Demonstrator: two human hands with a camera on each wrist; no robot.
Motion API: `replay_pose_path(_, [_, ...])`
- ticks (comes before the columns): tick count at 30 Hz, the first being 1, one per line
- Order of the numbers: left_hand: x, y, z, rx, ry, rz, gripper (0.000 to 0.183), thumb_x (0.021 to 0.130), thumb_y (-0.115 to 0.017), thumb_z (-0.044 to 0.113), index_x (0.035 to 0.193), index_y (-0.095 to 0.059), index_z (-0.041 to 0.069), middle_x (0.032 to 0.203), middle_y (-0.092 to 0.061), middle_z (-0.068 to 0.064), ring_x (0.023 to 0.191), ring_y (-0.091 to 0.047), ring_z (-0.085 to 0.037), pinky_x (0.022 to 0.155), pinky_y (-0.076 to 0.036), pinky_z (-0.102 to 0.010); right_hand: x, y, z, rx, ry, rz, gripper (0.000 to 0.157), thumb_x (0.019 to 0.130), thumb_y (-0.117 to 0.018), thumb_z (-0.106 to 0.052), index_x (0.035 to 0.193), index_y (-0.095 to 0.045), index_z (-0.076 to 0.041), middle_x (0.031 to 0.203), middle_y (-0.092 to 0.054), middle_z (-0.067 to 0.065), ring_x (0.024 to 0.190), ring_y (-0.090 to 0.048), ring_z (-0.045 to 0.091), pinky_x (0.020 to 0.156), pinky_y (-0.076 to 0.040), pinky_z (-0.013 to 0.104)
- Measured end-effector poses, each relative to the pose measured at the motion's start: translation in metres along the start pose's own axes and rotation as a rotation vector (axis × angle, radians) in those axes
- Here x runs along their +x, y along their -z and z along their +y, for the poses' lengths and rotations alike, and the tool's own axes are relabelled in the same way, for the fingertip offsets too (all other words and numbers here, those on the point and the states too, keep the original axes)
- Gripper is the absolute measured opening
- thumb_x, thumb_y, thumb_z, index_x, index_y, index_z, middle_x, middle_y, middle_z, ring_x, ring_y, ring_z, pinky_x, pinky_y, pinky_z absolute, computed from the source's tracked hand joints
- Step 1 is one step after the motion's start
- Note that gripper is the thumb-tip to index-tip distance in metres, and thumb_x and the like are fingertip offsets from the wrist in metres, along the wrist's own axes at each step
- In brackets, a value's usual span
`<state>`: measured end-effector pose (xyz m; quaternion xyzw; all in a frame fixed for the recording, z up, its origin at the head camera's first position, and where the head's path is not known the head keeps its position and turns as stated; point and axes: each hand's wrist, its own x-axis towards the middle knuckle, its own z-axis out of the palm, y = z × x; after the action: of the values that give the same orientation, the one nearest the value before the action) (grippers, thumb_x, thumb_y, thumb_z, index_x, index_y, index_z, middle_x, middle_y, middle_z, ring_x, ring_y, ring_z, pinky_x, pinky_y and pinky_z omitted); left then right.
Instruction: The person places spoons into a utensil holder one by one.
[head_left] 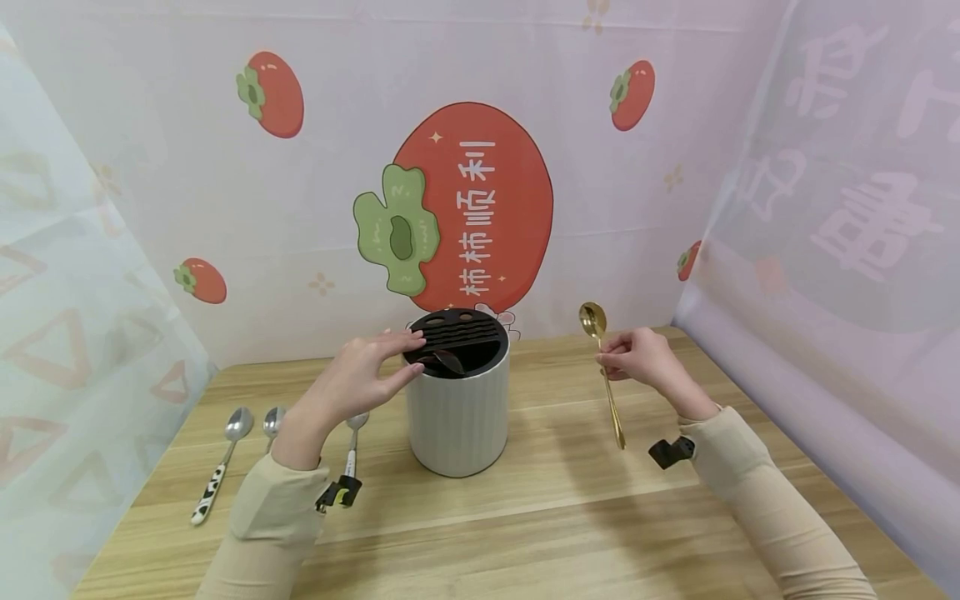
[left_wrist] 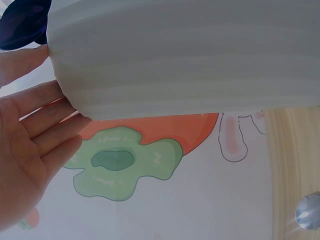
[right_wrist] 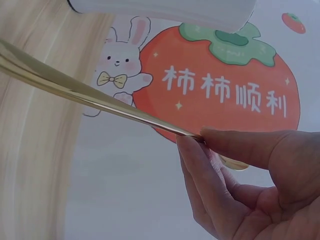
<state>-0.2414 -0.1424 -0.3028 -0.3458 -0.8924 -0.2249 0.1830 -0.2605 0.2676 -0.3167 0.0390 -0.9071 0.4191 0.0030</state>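
On the table stands a white ribbed utensil holder (head_left: 457,429) with a black slotted top. A dark spoon (head_left: 447,360) sits in its large opening, bowl uppermost; the same dark bowl (left_wrist: 22,22) shows at the corner of the left wrist view. My left hand (head_left: 360,375) rests its straight fingers and thumb against the holder's upper rim. To the right of the holder, my right hand (head_left: 641,362) pinches a gold spoon (head_left: 609,392) by its handle between thumb and fingertips. The gold spoon's bowl points up and its handle end hangs down above the table.
Left of the holder, a silver spoon (head_left: 238,423) with a cow-patterned handle lies on the wooden table (head_left: 525,533). Two more spoons, one a silver spoon (head_left: 357,419), lie partly behind my left arm. A printed cloth backdrop (head_left: 315,183) rises behind the table.
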Motion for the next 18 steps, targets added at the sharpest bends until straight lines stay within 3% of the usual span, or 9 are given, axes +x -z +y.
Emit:
replay_pose_path(7, [0.0,0.0,-0.001,0.004,-0.006,0.005,0.04,0.092,-0.061,0.033,0.126,-0.063,0.011,0.127,-0.063,-0.006,0.123,-0.054,-0.031,0.105,-0.04,-0.048,-0.001,-0.002,-0.007,-0.007,0.016,0.006,0.026,0.089,-0.065,-0.014,0.102,-0.062,0.008,0.088,-0.068,0.014,0.069,-0.069,0.011,0.069,-0.059,0.032])
replay_pose_path(18, [0.0,0.0,0.0,0.011,-0.008,0.006,0.041,0.092,-0.061,0.034,0.125,-0.063,0.011,0.127,-0.063,-0.007,0.123,-0.055,-0.03,0.106,-0.04,-0.047,-0.003,-0.001,-0.02,0.002,0.064,0.019,0.025,0.089,-0.066,-0.016,0.101,-0.063,0.006,0.087,-0.069,0.014,0.072,-0.071,0.018,0.066,-0.059,0.028])
